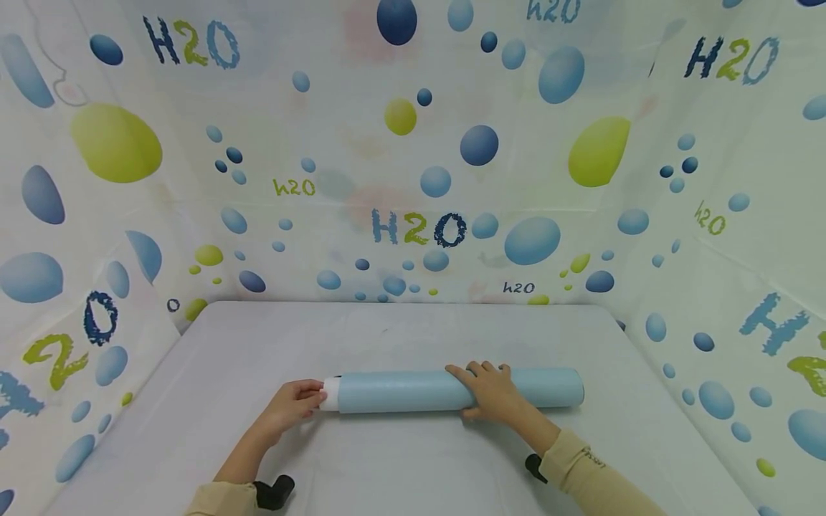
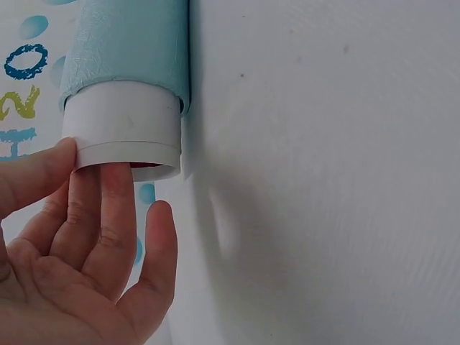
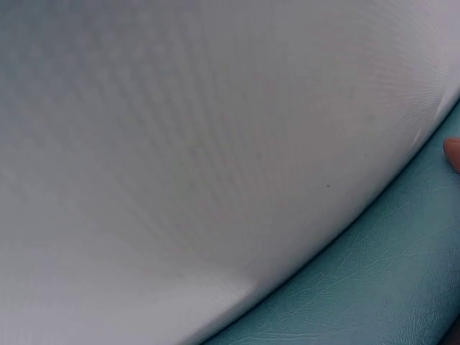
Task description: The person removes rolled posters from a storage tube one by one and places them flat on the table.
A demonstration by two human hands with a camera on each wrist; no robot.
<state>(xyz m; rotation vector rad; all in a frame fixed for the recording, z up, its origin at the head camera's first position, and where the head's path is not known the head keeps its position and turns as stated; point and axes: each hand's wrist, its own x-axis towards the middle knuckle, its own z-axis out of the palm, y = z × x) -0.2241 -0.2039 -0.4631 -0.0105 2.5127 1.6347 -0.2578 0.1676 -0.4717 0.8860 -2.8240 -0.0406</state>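
The left hand [image 1: 290, 410] pinches the rim of a smooth white tube [image 2: 126, 118]; the right hand [image 1: 495, 394] grips the light-blue, leather-textured cylindrical roll [image 1: 400, 392] around it, on the white table [image 1: 400, 337]. Steadying both in line should avoid binding.

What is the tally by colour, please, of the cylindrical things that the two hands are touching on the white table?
Light blue: 1, the leathery-looking cylinder
White: 1, the open-ended tube sticking out of it
Total: 2

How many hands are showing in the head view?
2: left hand, pinching the white cylindrical tube at its end; right hand, resting over the light blue textured roll. No others show.
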